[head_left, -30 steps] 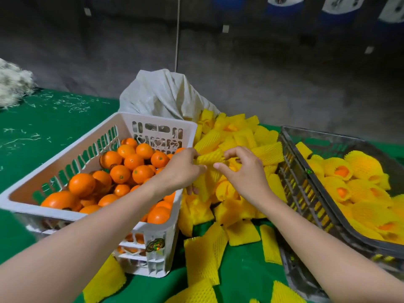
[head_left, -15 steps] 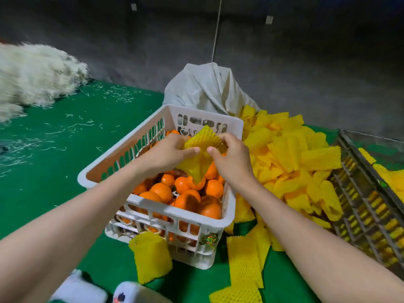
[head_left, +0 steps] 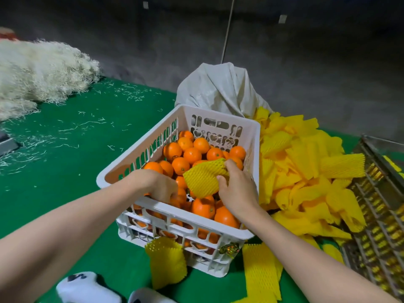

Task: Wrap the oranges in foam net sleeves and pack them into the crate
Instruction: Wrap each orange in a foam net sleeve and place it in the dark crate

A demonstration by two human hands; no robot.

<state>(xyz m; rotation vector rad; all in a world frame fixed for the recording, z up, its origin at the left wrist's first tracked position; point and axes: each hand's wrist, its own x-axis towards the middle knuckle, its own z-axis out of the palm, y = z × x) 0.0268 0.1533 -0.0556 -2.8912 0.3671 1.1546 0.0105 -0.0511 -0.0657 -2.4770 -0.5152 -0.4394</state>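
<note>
Hands (head_left: 237,189) over oranges (head_left: 192,155), sleeve (head_left: 202,179) pinched.

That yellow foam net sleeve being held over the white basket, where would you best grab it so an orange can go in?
Take the foam net sleeve by its rim, as the right hand does now at its right edge, coming in from the right side. It is a soft, open tube, so a pinch grip on the edge likely keeps the mouth open, while the left hand reaches among the oranges.
</note>
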